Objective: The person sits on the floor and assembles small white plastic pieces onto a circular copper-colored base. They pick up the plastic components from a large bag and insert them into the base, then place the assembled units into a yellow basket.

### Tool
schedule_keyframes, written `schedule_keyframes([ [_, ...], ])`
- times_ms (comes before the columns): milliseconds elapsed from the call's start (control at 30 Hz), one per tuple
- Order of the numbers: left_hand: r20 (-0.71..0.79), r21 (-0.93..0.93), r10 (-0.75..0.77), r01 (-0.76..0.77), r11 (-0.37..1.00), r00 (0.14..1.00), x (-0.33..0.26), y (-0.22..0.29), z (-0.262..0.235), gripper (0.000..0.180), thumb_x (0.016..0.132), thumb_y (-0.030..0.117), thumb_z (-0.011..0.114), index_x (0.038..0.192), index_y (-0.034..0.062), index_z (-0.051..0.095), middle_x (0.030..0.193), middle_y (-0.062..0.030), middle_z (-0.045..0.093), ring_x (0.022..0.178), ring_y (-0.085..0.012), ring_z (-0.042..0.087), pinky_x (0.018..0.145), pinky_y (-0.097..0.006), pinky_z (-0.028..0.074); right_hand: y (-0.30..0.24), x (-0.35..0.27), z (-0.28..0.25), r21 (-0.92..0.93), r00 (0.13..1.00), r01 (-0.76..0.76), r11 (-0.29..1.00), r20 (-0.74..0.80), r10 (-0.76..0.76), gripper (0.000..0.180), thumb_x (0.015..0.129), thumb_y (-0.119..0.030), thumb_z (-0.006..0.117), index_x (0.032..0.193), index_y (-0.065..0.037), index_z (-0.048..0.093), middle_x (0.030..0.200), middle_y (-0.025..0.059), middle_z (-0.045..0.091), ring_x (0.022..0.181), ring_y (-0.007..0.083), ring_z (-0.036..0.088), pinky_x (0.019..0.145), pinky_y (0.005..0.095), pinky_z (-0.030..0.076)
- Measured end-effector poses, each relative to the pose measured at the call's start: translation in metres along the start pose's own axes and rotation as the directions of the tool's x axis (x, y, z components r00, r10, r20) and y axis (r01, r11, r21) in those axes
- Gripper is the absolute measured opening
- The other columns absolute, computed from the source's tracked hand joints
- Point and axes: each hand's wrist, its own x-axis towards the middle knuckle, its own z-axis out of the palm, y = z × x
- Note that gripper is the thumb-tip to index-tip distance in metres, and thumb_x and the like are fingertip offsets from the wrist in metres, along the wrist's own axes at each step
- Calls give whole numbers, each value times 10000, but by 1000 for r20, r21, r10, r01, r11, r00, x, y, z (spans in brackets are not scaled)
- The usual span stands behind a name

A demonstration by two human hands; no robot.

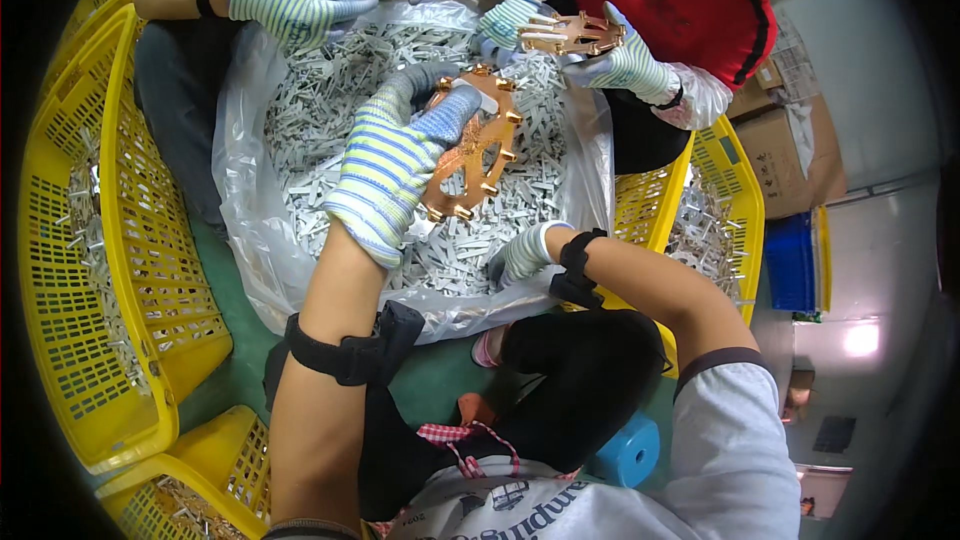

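Yellow slatted plastic crates point(100, 270) stand on the left, partly filled with small grey metal pieces, and another yellow crate point(720, 210) sits on the right. Further right are a blue bin point(795, 260) and, beyond it, brown cardboard boxes point(790, 150). A blue stool point(630, 452) stands near, on the green floor point(235, 375).

Green floor point(235, 370) under yellow crates point(110, 240)
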Motion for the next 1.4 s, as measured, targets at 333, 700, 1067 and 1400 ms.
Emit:
schedule_keyframes([
  [333,30,8,51,-51,999,998,19,-15,-23,419,889,58,558,1304,23,512,1161,-84,590,955,-116,583,790,-220,500,-57,-109,-27,490,863,384,782,-493,-115,235,840,-113,625,1060,-34,623,864,-21,606,781,77,529,677,249,465],
  [700,179,441,-175,80,894,968,0,-16,-27,309,914,251,616,1113,17,648,1021,-62,647,944,-139,581,872,-289,457,-111,-175,-21,276,277,945,176,-961,18,243,910,-181,624,1101,-31,609,843,7,603,733,83,558,678,236,483],
  [1067,304,635,-196,-45,771,932,-3,-32,-34,400,970,326,526,1169,-15,589,1041,-104,633,959,-185,582,882,-305,456,-128,-155,-20,202,202,979,28,-979,3,586,927,-189,610,1421,-23,341,954,30,584,766,94,554,702,256,499],
  [1400,320,648,-302,24,761,898,-1,-19,-51,398,962,342,507,1120,-7,616,954,-106,639,878,-189,596,825,-307,471,-100,-156,-33,313,354,866,-390,-934,37,329,829,-180,692,1097,-48,553,874,32,580,833,153,597,792,349,516],
])
